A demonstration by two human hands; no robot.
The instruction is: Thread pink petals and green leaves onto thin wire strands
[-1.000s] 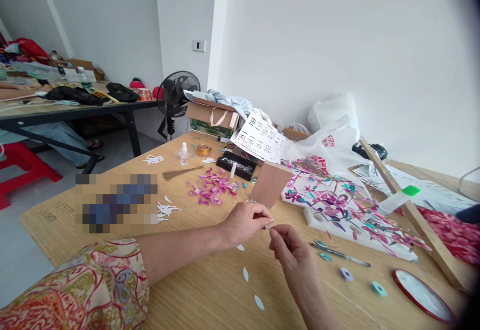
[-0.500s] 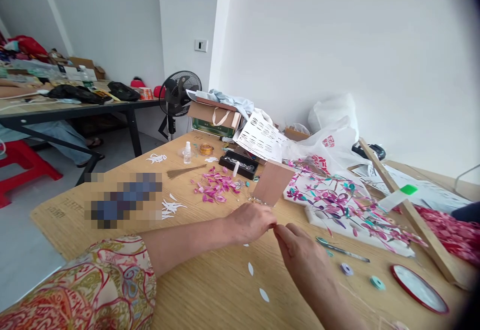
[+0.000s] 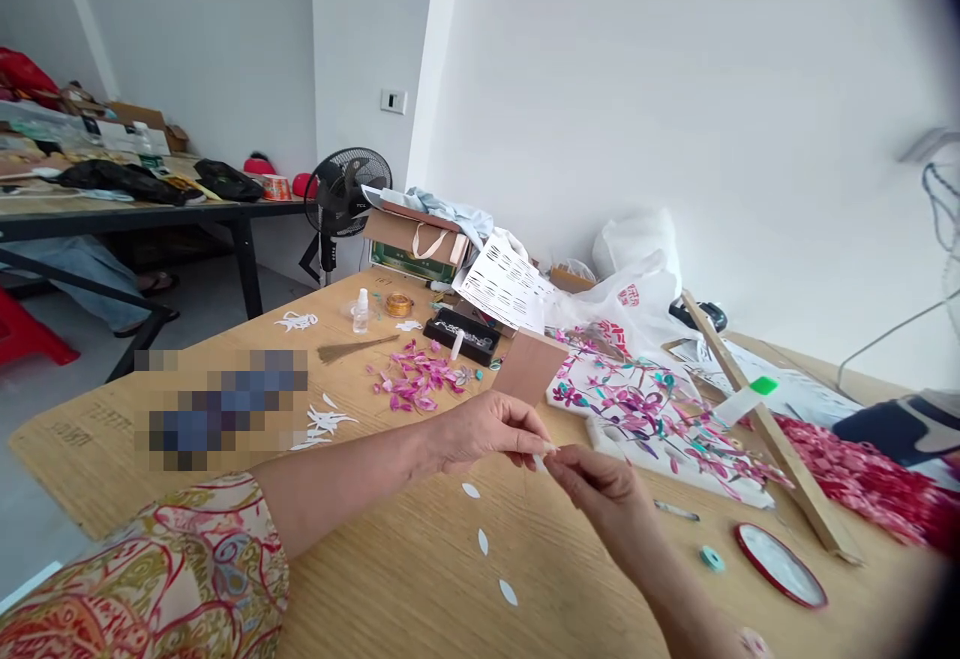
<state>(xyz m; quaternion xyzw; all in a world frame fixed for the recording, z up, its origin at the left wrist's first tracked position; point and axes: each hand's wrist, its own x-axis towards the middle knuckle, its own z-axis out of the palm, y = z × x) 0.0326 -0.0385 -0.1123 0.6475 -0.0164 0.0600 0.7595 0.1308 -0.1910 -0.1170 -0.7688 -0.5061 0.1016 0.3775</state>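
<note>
Taking the meeting fingertips as the clock's centre, the left hand (image 3: pixel 495 432) is coming in from nine o'clock, its thumb and fingers pinching narrowly on a small white piece (image 3: pixel 538 462). The right hand (image 3: pixel 611 487) is reaching in from four o'clock, its fingers bunching narrowly beside that piece; whether they are closing on it too, I cannot tell. The piece is sitting right at the centre, above the table (image 3: pixel 390 584). Three white petals (image 3: pixel 483 542) are lying between seven and eight o'clock. Pink petals (image 3: pixel 420 376) are spreading at ten, a wooden block (image 3: pixel 529 367) is standing near twelve, pink flowers (image 3: pixel 637 394) are resting at two, and a green spool (image 3: pixel 712 559) is lying at four
</note>
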